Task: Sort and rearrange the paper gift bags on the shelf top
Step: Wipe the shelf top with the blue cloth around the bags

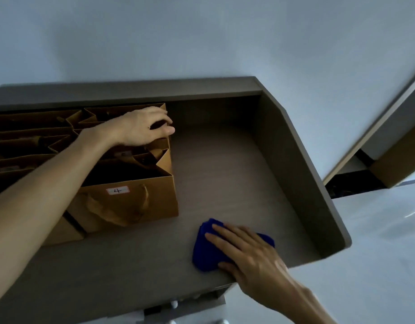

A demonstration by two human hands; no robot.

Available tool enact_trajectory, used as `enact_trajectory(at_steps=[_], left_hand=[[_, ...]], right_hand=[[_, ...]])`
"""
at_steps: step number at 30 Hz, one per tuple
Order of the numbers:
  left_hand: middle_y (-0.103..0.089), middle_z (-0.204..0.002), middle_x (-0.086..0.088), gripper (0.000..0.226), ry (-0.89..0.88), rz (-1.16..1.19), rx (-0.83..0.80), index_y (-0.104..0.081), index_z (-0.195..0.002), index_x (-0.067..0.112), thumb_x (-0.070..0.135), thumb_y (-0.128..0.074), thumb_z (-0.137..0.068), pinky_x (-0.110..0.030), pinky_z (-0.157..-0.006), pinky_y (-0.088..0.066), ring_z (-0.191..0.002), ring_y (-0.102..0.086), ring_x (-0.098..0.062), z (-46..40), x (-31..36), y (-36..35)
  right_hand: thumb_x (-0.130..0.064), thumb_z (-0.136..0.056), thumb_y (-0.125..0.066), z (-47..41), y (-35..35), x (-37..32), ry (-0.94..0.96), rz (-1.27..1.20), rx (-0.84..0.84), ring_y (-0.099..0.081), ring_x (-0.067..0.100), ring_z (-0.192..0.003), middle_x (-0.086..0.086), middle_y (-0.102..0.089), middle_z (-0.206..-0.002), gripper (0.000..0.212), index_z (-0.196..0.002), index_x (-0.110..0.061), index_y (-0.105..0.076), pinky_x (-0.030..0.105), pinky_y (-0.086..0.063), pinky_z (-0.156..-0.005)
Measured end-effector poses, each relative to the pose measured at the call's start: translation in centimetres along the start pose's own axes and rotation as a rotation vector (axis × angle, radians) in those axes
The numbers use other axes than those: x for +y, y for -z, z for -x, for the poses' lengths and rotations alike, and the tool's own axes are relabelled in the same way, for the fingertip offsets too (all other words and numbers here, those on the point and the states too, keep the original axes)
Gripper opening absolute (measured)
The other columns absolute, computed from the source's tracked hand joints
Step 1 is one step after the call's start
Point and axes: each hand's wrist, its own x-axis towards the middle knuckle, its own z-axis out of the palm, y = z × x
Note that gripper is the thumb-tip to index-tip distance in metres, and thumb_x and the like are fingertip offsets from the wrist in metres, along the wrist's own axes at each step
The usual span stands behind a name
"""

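Standing in rows on the shelf top, the paper bags fill its left part; the left hand grips a bag rim there, while the right hand presses flat, fingers spread, on a blue cloth near the front edge.

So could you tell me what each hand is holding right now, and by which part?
The left hand grips the top rim of a paper gift bag in the row. The right hand lies flat on a blue cloth, pressing rather than holding it.

Brown paper bags crowd the shelf top's left; the right lies open, apart from a blue cloth, walled by a raised rim, seemingly.
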Motion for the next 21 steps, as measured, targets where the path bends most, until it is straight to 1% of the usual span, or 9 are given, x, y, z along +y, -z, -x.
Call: enact_trajectory(at_steps=[2, 3, 5, 8, 11, 13, 15, 18, 21], left_hand=[[-0.028, -0.156, 0.002, 0.05, -0.04, 0.014, 0.079, -0.045, -0.14, 0.028, 0.049, -0.049, -0.095, -0.043, -0.111, -0.029, -0.142, -0.028, -0.021, 1.0, 1.2, 1.1], [-0.031, -0.155, 0.002, 0.047, -0.067, 0.053, 0.157, -0.046, -0.139, 0.027, 0.044, -0.051, -0.095, -0.04, -0.109, -0.029, -0.141, -0.03, -0.02, 1.9, 2.0, 1.5], [-0.04, -0.149, 0.0, 0.04, -0.149, 0.142, 0.344, -0.051, -0.135, 0.024, 0.038, -0.052, -0.097, -0.038, -0.111, -0.032, -0.138, -0.036, -0.015, 4.5, 3.5, 1.8], [-0.053, -0.137, 0.001, 0.037, -0.243, 0.246, 0.523, -0.058, -0.128, 0.017, 0.036, -0.051, -0.097, -0.029, -0.107, -0.042, -0.13, -0.046, -0.008, 9.3, 5.5, 0.7], [-0.057, -0.13, -0.002, 0.032, -0.223, 0.312, 0.587, -0.061, -0.122, 0.012, 0.029, -0.052, -0.097, -0.021, -0.101, -0.045, -0.125, -0.052, -0.007, 13.1, 6.6, -1.2], [-0.059, -0.127, -0.003, 0.028, -0.197, 0.331, 0.602, -0.063, -0.119, 0.01, 0.024, -0.053, -0.096, -0.022, -0.1, -0.046, -0.123, -0.054, -0.008, 14.7, 6.8, -2.5], [-0.061, -0.125, -0.003, 0.025, -0.168, 0.352, 0.62, -0.065, -0.116, 0.009, 0.02, -0.054, -0.096, -0.027, -0.099, -0.049, -0.123, -0.055, -0.01, 15.9, 6.7, -3.2], [-0.065, -0.119, -0.004, 0.022, -0.128, 0.424, 0.666, -0.067, -0.113, 0.007, 0.014, -0.055, -0.096, -0.038, -0.096, -0.052, -0.119, -0.059, -0.015, 17.4, 6.1, -4.0], [-0.067, -0.113, -0.004, 0.021, -0.094, 0.52, 0.698, -0.066, -0.11, 0.004, 0.013, -0.053, -0.096, -0.036, -0.087, -0.055, -0.108, -0.064, -0.018, 19.1, 5.3, -5.4]], right_hand=[[-0.049, -0.095, -0.038, 0.9, 0.7, 2.3, -0.095, 0.001, 0.074, -0.033, 0.006, -0.139, -0.014, -0.032, -0.153, 0.055, -0.149, -0.039, -0.027, 0.036, -0.032, -0.112], [-0.047, -0.097, -0.04, 1.0, 1.3, 3.6, -0.154, 0.003, 0.099, -0.031, 0.006, -0.14, -0.015, -0.027, -0.154, 0.056, -0.15, -0.04, -0.024, 0.037, -0.032, -0.114], [-0.045, -0.101, -0.038, 0.9, 2.5, 5.8, -0.337, -0.063, 0.041, -0.018, 0.006, -0.146, -0.016, -0.015, -0.159, 0.058, -0.151, -0.04, -0.01, 0.033, -0.017, -0.119], [-0.047, -0.101, -0.033, 0.3, 2.6, 6.0, -0.442, -0.043, 0.047, -0.012, 0.006, -0.147, -0.013, -0.012, -0.161, 0.06, -0.154, -0.033, -0.009, 0.026, -0.006, -0.118], [-0.048, -0.101, -0.033, -0.9, 1.1, 1.4, -0.21, -0.019, 0.074, -0.02, 0.001, -0.142, -0.015, -0.019, -0.156, 0.056, -0.152, -0.029, -0.022, 0.022, -0.007, -0.115], [-0.048, -0.094, -0.036, -2.4, -0.9, -2.3, -0.027, -0.024, 0.096, -0.043, 0.008, -0.134, -0.007, -0.047, -0.147, 0.056, -0.142, -0.022, -0.047, 0.029, -0.03, -0.114], [-0.047, -0.093, -0.04, -4.8, -2.5, -6.0, 0.11, -0.048, 0.074, -0.049, 0.016, -0.132, -0.002, -0.052, -0.143, 0.055, -0.14, -0.02, -0.051, 0.04, -0.046, -0.105], [-0.043, -0.097, -0.047, -8.0, -3.5, -10.2, 0.291, -0.121, 0.037, -0.033, 0.021, -0.143, 0.002, -0.039, -0.154, 0.058, -0.148, -0.019, -0.035, 0.044, -0.032, -0.115], [-0.048, -0.098, -0.046, -8.6, -1.6, -9.5, 0.315, -0.374, -0.064, -0.017, 0.005, -0.146, -0.01, -0.027, -0.158, 0.059, -0.151, -0.028, -0.028, 0.027, -0.011, -0.119]])
